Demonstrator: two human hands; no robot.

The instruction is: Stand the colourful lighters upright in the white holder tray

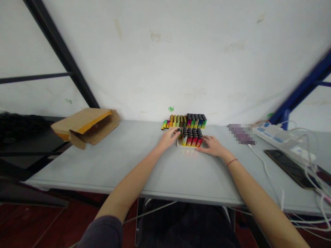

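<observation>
A small white tray of upright lighters stands on the table in front of me, its red and yellow bodies topped with black. My left hand is at the tray's left end, thumb and fingers pinched on a lighter that they partly cover. At the right end, my right hand grips the tray, thumb at the front corner and fingers along the side. Behind stand more rows of lighters, yellow ones and multicoloured ones. A few loose lighters lean or lie at the left of these rows.
An opened cardboard box lies on its side at the left of the grey table. To the right are a pixelated purple item, a white power strip, a dark phone and tangled white cables. A white wall closes the back.
</observation>
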